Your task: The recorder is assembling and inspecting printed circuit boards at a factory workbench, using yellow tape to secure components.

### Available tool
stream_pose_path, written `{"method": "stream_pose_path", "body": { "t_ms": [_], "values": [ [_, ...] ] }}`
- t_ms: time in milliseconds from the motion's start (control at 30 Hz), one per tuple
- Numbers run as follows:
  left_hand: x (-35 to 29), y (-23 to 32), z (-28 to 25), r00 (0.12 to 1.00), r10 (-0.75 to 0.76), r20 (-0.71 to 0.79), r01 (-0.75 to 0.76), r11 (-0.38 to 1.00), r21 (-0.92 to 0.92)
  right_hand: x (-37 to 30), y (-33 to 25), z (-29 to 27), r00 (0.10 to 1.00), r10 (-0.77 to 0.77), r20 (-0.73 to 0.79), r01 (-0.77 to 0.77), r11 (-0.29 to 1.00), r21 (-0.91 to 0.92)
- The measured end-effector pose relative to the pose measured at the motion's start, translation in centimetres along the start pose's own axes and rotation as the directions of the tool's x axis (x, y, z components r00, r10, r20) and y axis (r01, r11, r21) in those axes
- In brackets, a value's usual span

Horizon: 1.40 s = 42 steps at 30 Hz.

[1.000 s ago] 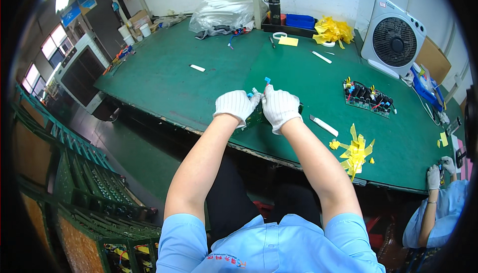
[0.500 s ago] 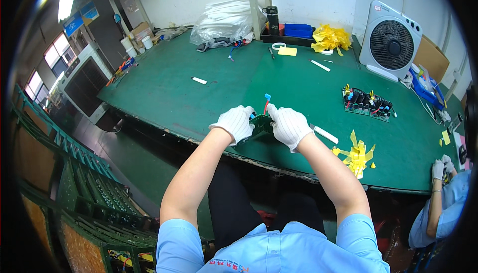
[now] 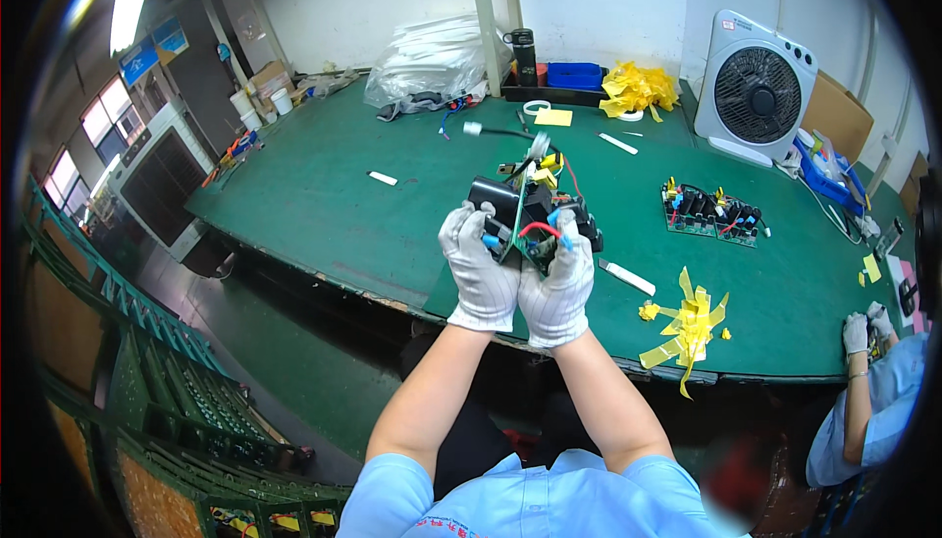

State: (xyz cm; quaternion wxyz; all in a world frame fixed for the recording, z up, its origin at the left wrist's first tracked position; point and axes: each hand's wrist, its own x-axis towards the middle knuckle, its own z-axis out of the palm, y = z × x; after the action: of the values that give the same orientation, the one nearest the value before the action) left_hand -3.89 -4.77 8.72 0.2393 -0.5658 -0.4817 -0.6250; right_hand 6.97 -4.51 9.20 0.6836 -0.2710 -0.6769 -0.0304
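Note:
My left hand (image 3: 481,278), in a white striped glove, is closed on the left side of a green circuit board (image 3: 521,219). Gloved the same way, my right hand (image 3: 557,293) grips the right side, its wrist close to the left one. The board stands on edge, with black components facing outward on both sides; I cannot tell whether it is one piece or two. A large black cylindrical capacitor (image 3: 495,194) sticks out to the left. From the top runs a black cable with a white connector (image 3: 472,130). A red wire (image 3: 540,228) loops near my right fingers.
Populated circuit boards (image 3: 714,214) lie at right on the green table (image 3: 324,175). Nearer are yellow tape strips (image 3: 693,327) and a white-handled tool (image 3: 626,277). A fan (image 3: 758,91) and plastic-wrapped bundle (image 3: 427,62) stand behind. A co-worker's gloved hands (image 3: 863,330) show far right.
Both hands have drawn closer together and turned the board upright, bringing its components into view. The yellow strips near my right arm have spread out, and the view has shifted slightly.

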Motion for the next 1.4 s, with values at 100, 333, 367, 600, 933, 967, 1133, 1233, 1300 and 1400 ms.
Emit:
{"method": "stream_pose_path", "body": {
  "t_ms": [100,333,367,600,933,967,1133,1233,1300,1400],
  "values": [
    [-0.1,1.8,-0.9,0.997,0.072,-0.016,-0.072,0.997,0.026,0.1,0.0,-0.9,0.988,-0.119,-0.094,0.121,0.992,0.021],
    [-1.1,4.0,-1.6,0.994,0.104,-0.041,-0.105,0.994,-0.021,-2.6,0.8,-2.2,0.989,-0.071,-0.129,0.084,0.992,0.098],
    [-1.1,4.3,-1.3,0.992,0.113,-0.061,-0.115,0.993,-0.034,-3.9,1.8,-2.0,0.997,0.023,-0.079,-0.008,0.982,0.188],
    [1.0,1.6,-1.4,0.931,0.358,0.075,-0.36,0.933,0.019,0.6,1.5,-4.7,0.985,-0.172,-0.016,0.171,0.985,-0.018],
    [7.4,-10.5,-6.9,0.77,0.296,0.565,-0.444,0.885,0.142,3.9,9.5,-8.7,0.917,0.264,0.298,-0.274,0.962,-0.009],
    [7.0,-10.4,-5.5,0.797,0.289,0.53,-0.425,0.892,0.152,3.7,8.5,-8.5,0.902,0.302,0.308,-0.334,0.941,0.056],
    [2.7,-12.5,0.9,0.843,0.195,0.501,-0.334,0.921,0.203,-1.5,7.2,-6.1,0.885,0.059,0.461,0.097,0.946,-0.308],
    [-1.0,-15.2,3.7,0.851,0.141,0.507,-0.351,0.869,0.348,-3.1,3.2,-5.1,0.631,0.007,0.776,0.222,0.957,-0.189],
    [-2.5,-16.6,4.7,0.843,0.111,0.526,-0.361,0.841,0.402,-5.4,2.1,-4.3,0.496,-0.036,0.868,0.277,0.954,-0.118],
    [-4.0,-16.8,4.0,0.655,0.048,0.755,-0.425,0.849,0.315,-7.6,-0.2,-3.8,0.477,-0.005,0.879,0.291,0.944,-0.153]
  ]
}}
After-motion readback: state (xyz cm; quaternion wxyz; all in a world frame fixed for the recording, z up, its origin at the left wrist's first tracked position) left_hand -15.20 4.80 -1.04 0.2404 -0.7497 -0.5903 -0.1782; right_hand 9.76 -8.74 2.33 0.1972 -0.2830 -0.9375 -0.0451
